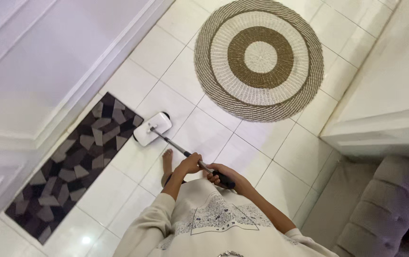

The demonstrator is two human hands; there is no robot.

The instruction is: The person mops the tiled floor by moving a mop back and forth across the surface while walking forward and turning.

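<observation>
Both hands grip the mop handle (pixel 185 153): left hand (pixel 190 163) wrapped higher on the pole; right hand (pixel 221 175) clenched on the black grip. The white mop head (pixel 152 128) rests on the tiled floor (pixel 261 138) beside the dark patterned mat (pixel 73 164); the round woven rug (pixel 259 58) lies well apart.

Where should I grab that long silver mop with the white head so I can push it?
Grip the long silver mop with the white head at its top: the black grip end, where the right hand is wrapped, and the bare pole just below, where the left hand is. Come from behind, since the pole slants up towards the person.
</observation>
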